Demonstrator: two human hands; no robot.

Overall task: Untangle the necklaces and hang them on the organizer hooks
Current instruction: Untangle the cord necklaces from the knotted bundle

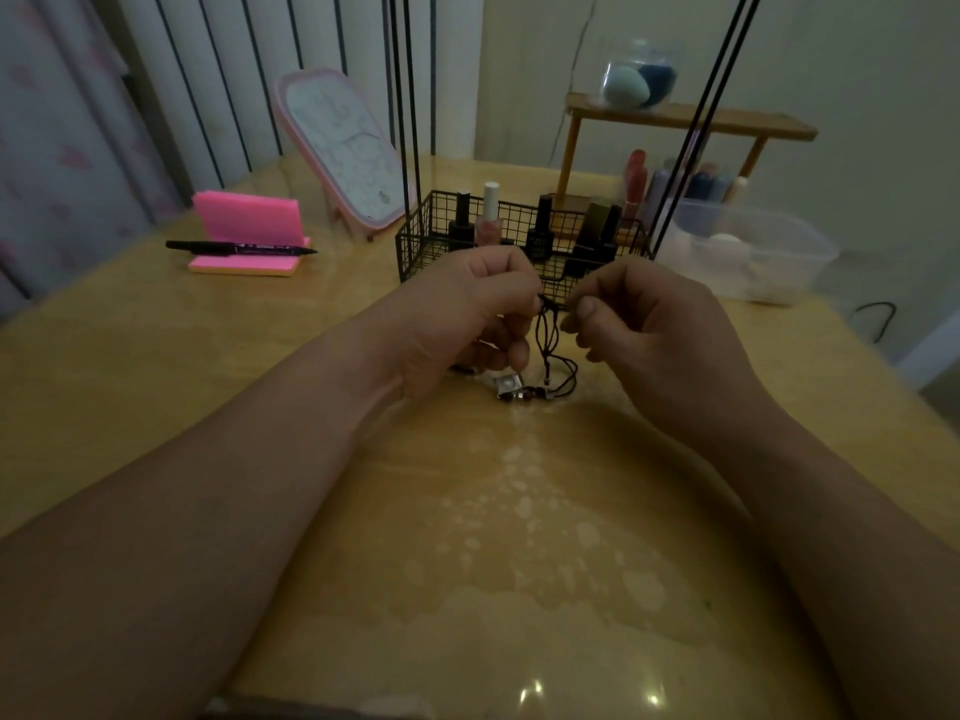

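a home vanity table (156, 356): mirror (343, 153), nail polish bottles (488, 215), makeup sponges (631, 85).

Black necklace cords (551, 341) between left hand (470, 309) and right hand (647, 324)

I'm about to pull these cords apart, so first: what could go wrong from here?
The left hand and right hand pinch the dark cords close together; a hard pull may tighten the tangle. The pendants rest on the table, so lifting could drag them through loose loops. The wire basket stands just behind the hands; a swinging cord might snag on it.
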